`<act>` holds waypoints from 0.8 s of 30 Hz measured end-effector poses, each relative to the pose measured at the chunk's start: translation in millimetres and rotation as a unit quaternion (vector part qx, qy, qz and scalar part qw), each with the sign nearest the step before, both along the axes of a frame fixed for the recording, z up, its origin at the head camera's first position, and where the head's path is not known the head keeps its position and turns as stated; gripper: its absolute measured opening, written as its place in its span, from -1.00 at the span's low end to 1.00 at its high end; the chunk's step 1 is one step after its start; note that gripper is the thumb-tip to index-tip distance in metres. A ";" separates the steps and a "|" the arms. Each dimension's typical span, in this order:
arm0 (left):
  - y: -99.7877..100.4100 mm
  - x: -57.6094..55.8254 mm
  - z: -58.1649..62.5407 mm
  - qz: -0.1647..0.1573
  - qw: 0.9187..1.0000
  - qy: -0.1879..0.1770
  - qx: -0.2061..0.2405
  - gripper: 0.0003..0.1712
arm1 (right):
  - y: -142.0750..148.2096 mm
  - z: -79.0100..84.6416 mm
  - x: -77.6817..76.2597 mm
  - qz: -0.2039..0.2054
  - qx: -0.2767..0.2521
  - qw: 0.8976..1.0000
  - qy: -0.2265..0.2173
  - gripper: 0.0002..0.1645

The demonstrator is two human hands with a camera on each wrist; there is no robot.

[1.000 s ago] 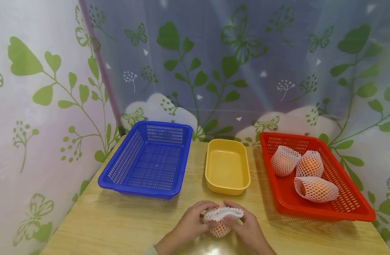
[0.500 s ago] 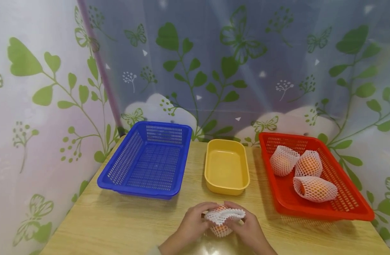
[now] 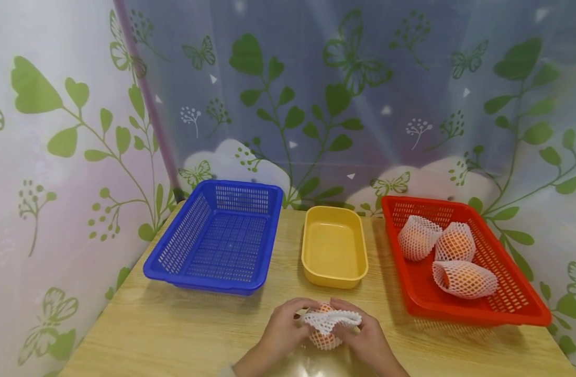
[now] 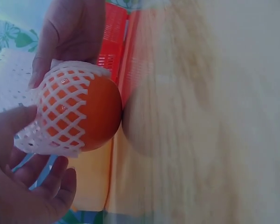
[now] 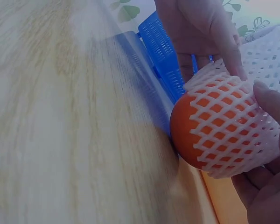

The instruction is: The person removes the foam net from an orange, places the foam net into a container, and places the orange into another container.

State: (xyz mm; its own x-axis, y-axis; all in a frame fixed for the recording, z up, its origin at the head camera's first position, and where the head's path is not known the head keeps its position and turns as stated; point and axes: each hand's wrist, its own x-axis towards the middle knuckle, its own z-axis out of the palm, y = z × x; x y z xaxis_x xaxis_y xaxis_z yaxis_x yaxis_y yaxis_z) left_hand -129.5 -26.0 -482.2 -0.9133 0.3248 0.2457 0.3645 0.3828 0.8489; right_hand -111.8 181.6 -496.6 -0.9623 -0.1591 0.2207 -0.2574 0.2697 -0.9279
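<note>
A round, smooth orange [image 4: 103,114] sits partly inside a white foam net sleeve [image 4: 63,109] near the table's front edge. In both wrist views its bare lower end pokes out of the net and touches the tabletop. My left hand [image 3: 285,325] holds the net and fruit from the left, thumb on the near side, fingers behind. From the right, my right hand [image 3: 367,335] grips them the same way. The net's loose upper end [image 3: 335,317] is bunched and folded between the hands. Thumbs and fingers cover part of the fruit.
A yellow tub [image 3: 335,277] stands just beyond the hands. At left is a blue slotted basket [image 3: 212,283]. A red basket [image 3: 410,293] at right contains three netted fruits [image 3: 469,280]. A patterned curtain [image 3: 288,104] hangs behind the table.
The net's bunched upper end has shifted slightly right and folds a little lower over the fruit. Both hands stay nearly in place; the baskets and tub have not moved.
</note>
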 end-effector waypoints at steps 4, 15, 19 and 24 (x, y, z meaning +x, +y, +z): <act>-2.7 1.8 0.5 -0.033 0.999 0.010 -0.013 -0.51 | -0.4 0.3 0.7 0.003 -0.005 1.000 0.021 -0.51; -4.4 0.9 -6.7 -0.062 0.998 0.009 -0.027 -0.46 | -5.6 -0.6 0.5 -0.071 -0.030 0.997 0.011 -0.59; -4.0 0.4 -8.1 -0.072 0.997 0.022 -0.027 -0.44 | -8.8 0.7 1.1 -0.119 -0.044 0.992 -0.002 -0.59; -4.0 0.6 -6.7 -0.076 0.996 0.034 -0.029 -0.45 | -9.5 3.1 2.4 -0.113 -0.038 0.993 0.016 -0.65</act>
State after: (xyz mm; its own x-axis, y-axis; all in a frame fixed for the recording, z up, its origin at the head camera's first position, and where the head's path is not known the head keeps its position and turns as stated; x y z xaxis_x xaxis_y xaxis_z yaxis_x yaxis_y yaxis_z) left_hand -128.9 -30.0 -488.9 -0.8349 0.4729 0.2816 0.4774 0.3675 0.7981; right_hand -109.4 172.1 -493.5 -0.9639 0.0786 0.2544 -0.2275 0.2533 -0.9403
